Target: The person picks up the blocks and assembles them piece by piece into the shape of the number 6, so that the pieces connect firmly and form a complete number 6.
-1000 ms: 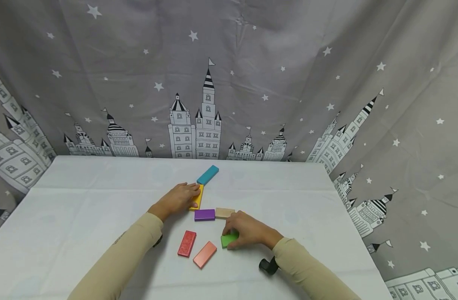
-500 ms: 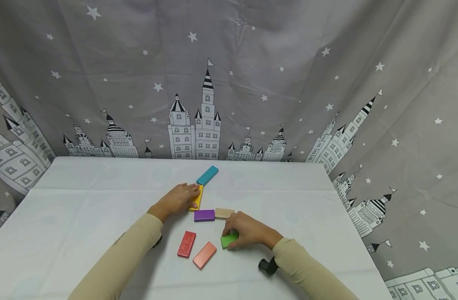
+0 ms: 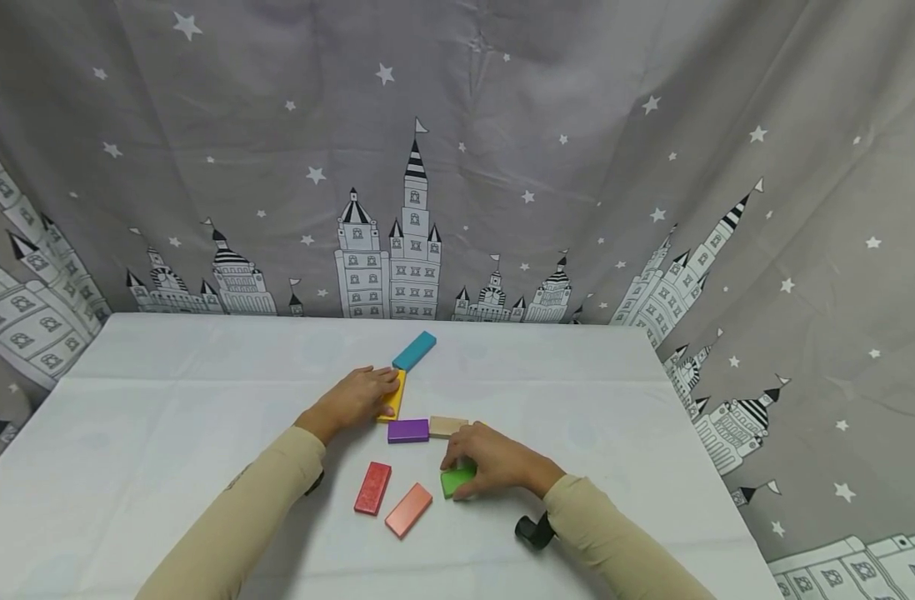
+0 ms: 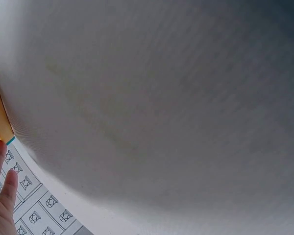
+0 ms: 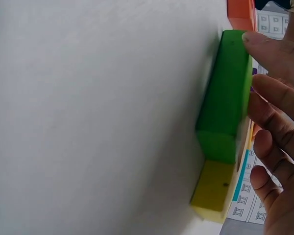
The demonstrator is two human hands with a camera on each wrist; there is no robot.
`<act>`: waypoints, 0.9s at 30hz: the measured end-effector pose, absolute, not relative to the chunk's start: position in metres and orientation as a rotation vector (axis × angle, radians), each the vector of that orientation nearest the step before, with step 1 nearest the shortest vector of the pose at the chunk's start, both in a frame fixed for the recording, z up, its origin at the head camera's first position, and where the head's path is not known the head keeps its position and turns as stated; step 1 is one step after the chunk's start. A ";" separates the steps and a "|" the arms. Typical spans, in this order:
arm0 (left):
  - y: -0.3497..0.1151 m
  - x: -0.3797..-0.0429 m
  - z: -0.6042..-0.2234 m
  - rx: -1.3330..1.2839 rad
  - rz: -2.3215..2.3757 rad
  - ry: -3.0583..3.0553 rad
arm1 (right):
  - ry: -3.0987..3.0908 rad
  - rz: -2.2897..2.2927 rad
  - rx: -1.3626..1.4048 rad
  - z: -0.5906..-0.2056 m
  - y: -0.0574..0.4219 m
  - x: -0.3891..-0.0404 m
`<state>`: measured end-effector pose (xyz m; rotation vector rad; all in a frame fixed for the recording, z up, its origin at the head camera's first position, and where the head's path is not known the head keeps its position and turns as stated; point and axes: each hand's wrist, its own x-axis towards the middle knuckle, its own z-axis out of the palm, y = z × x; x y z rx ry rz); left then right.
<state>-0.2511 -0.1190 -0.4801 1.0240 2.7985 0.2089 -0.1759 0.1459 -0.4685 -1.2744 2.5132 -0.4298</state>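
Observation:
In the head view my left hand [image 3: 352, 402] holds a yellow block [image 3: 400, 392], fingers over its far part and thumb at the near end. A blue block [image 3: 415, 351] meets the yellow one's far end at a slant. Just below it lies a purple block [image 3: 408, 431], end to end with a beige block [image 3: 447, 427]. My right hand [image 3: 500, 461] pinches a green block [image 3: 457, 478] between thumb and fingers, partly covering it. In the right wrist view the thumb touches the green block [image 5: 224, 88]; a yellowish block [image 5: 214, 186] shows beyond it.
A red block [image 3: 372, 488] and a salmon block [image 3: 408, 510] lie apart on the near side of the white-covered table [image 3: 165, 392]. Behind the table hangs a grey curtain [image 3: 502, 167] printed with castles and stars. A black strap piece [image 3: 535, 532] sits by the right sleeve.
The right hand's fingers shift very slightly left at the green block. The left hand and the other blocks stay where they were.

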 end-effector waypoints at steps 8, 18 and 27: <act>-0.117 -0.252 -0.479 1.013 0.204 2.798 | 2.438 -0.443 -1.385 -0.462 0.129 -0.179; -0.117 -0.253 -0.479 1.018 0.214 2.803 | 2.226 -0.455 -1.511 -0.464 0.096 -0.182; -0.119 -0.252 -0.480 1.029 0.230 2.806 | 2.076 -0.358 -1.577 -0.464 0.076 -0.179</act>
